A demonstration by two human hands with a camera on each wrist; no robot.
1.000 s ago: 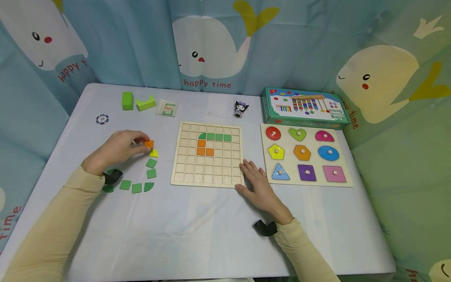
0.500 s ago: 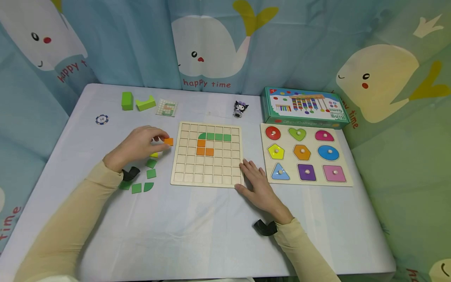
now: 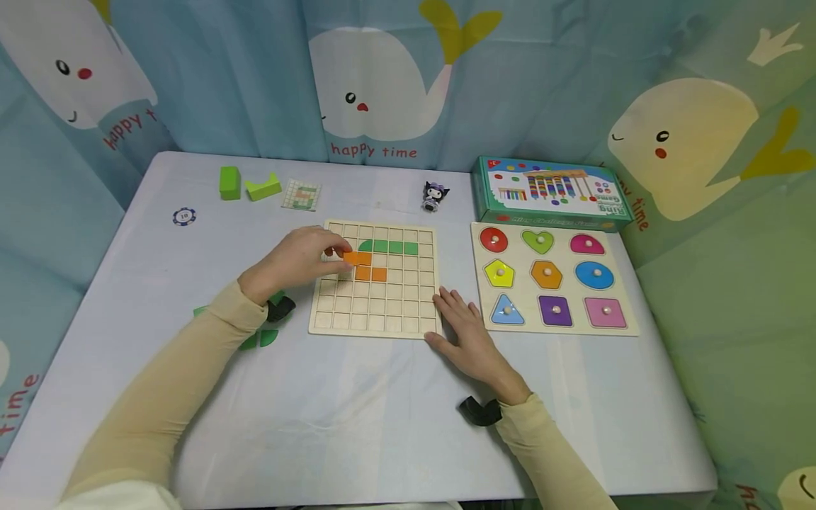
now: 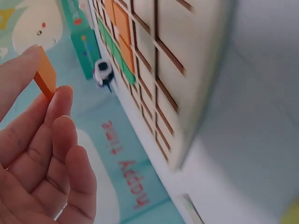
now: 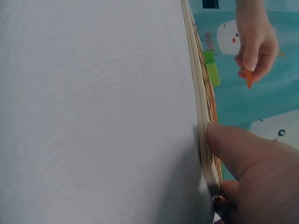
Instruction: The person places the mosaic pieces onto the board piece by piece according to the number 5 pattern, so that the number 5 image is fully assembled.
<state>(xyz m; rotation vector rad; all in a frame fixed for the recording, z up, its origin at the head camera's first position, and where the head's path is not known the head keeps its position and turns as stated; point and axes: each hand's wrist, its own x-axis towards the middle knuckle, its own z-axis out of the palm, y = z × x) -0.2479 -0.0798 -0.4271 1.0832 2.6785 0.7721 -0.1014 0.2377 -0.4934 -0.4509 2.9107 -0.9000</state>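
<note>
My left hand (image 3: 293,258) pinches a square orange tile (image 4: 46,74) between thumb and fingertips, over the upper left part of a wooden grid board (image 3: 382,312). On the board, a row of green tiles (image 3: 396,247) begins with a rounded piece at its left end. Below that row sit several orange tiles (image 3: 379,274); the held one overlaps the upper of them in the head view. The right wrist view shows the left hand with the tile above the board's level. My right hand (image 3: 468,343) rests at the board's lower right edge, fingers extended and thumb touching its side.
Loose green tiles (image 3: 268,338) lie left of the board, partly hidden by my left forearm. Behind are green blocks (image 3: 230,183), a pattern card (image 3: 302,195), a poker chip (image 3: 185,216) and a figurine (image 3: 435,196). Rightward lie a knobbed shape puzzle (image 3: 519,278) and a box (image 3: 554,221).
My left hand has carried the orange tile rightward from the loose pieces to over the grid board. The right hand has stayed at the board's edge.
</note>
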